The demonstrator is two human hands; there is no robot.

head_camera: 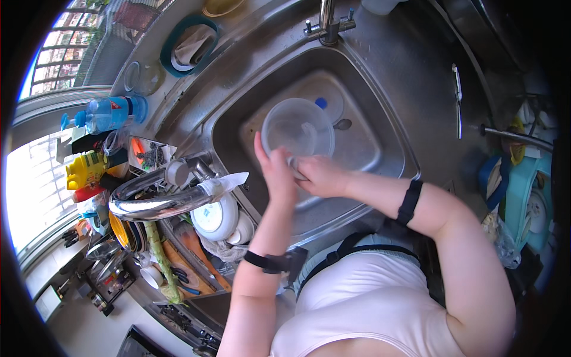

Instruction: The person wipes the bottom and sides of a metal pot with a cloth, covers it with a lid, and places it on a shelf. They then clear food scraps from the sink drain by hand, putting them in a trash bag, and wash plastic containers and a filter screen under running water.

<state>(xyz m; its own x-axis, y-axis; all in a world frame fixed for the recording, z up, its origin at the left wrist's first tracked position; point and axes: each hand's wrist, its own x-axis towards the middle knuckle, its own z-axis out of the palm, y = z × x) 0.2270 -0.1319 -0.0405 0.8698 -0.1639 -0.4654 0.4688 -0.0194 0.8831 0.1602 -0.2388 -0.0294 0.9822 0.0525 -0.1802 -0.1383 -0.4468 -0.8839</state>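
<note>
A translucent round plastic bowl (298,127) is over the steel sink basin (370,151). My left hand (277,172) is at its near left rim, thumb or finger raised along the side; it is blurred. My right hand (320,175) is closed around a small pale object (294,168), perhaps a cloth, at the bowl's near edge; the fingers partly hide it. Beyond the bowl, a round clear lid with a blue spot (321,103) and a dark spoon (342,124) lie on the sink's floor.
A chrome faucet (156,209) curves in from the left, another tap (329,31) stands behind the sink. White bowls (216,216) and a wooden spatula (209,259) are at the lower left. A blue pump bottle (113,111) and a teal basin (167,56) sit by the window.
</note>
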